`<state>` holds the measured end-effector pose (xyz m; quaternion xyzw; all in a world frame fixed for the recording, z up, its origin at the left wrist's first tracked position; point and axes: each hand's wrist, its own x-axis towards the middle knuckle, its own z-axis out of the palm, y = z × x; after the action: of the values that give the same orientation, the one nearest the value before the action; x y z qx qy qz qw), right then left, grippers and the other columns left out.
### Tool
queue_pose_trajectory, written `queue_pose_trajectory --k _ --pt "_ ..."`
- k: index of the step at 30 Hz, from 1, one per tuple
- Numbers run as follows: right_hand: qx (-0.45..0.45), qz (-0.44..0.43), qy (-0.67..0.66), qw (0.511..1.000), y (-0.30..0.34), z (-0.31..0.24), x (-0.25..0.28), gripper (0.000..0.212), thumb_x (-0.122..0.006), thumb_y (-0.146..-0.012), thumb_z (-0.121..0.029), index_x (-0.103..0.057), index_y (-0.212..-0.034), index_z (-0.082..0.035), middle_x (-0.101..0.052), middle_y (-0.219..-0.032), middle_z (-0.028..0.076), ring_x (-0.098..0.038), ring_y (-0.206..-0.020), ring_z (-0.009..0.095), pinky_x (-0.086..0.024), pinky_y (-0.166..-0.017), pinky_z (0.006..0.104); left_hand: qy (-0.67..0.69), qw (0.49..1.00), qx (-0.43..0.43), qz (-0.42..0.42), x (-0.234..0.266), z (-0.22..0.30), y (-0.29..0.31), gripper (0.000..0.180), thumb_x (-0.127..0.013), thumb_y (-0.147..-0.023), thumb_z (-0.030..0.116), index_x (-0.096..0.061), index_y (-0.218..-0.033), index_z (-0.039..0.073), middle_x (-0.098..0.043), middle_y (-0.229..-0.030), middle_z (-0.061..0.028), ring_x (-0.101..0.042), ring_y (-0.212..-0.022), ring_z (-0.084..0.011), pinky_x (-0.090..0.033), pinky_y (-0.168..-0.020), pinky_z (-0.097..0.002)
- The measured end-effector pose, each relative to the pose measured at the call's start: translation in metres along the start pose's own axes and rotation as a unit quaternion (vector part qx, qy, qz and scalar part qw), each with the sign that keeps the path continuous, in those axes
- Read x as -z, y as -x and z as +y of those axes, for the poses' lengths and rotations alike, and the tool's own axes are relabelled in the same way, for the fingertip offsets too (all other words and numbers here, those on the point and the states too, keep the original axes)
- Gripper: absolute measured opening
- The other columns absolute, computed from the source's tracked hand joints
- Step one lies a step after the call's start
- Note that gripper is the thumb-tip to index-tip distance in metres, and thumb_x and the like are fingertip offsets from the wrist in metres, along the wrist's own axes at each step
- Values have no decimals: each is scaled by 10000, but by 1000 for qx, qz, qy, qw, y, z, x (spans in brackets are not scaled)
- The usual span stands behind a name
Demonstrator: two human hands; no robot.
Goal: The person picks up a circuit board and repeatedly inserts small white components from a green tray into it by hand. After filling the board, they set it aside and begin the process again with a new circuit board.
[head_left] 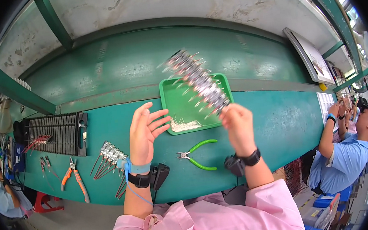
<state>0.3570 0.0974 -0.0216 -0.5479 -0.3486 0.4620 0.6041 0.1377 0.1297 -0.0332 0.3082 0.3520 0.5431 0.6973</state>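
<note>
My right hand (238, 125) grips the near end of a long circuit-board strip (199, 80), smeared by motion, with parts and thin leads sticking out along both sides. The strip slants up and left over a green tray (164, 101). Pale thin clippings (184, 124) lie in the tray's near left corner. Beside the tray's left edge, my left hand (143, 129) is raised with its fingers apart and nothing in it. Side cutters (188, 155) with green handles rest on the mat between my forearms, their jaws pointing left.
Left of my left wrist lies another board strip (113, 152) with dark red leads. Orange-handled pliers (72, 173) and a black slotted rack (56, 135) are farther left. A co-worker (347, 153) in blue sits at the right. A framed panel (310, 55) leans at the back right.
</note>
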Motion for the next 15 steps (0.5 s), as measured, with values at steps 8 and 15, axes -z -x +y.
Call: queue_pose_trajectory --k 8,15 --pt "-1 132 -73 989 -153 4 82 61 -546 -776 -19 -566 -735 22 -559 -650 47 -519 -565 91 -398 -475 192 4 1000 5 -22 2 0 -2 312 -390 -926 269 -403 -1146 47 -577 -983 -191 -600 -890 -267 -491 -763 -337" --pt "-63 203 -86 973 -220 34 101 39 -543 -759 17 -543 -772 53 -564 -696 99 -565 -587 153 -496 -511 224 10 1000 8 -5 7 -1 -2 292 -393 -922 265 -430 -1112 47 -594 -922 -171 -612 -850 -254 -509 -729 -329"
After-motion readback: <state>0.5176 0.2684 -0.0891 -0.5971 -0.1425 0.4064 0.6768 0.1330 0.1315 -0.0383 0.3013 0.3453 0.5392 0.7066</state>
